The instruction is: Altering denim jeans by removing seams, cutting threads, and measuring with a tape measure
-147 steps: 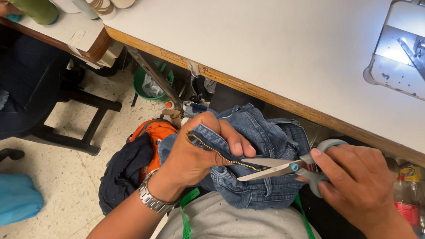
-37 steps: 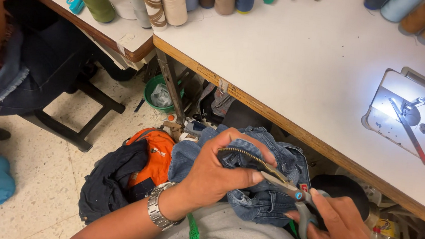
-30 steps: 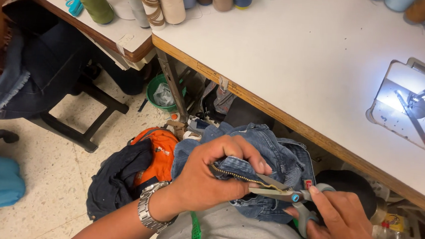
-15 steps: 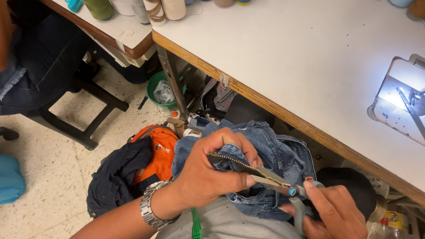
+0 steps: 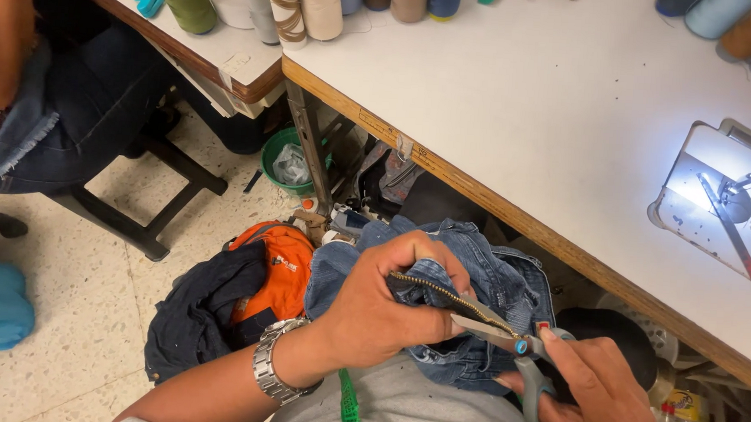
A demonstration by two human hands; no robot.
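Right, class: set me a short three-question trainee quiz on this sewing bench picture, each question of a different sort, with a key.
1. True or false: the right hand holds the scissors.
2. What does the left hand pinch? A) a thread cone B) the denim garment at its zipper C) a bottle
3. Fill in: on the left wrist sits a metal ____.

Key: 1 true; 2 B; 3 watch.

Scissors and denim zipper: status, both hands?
Left hand grips blue denim garment, zipper held taut. Right hand holds grey-handled scissors, blades at the zipper. White sewing table edge just above; nothing blocking the blades.
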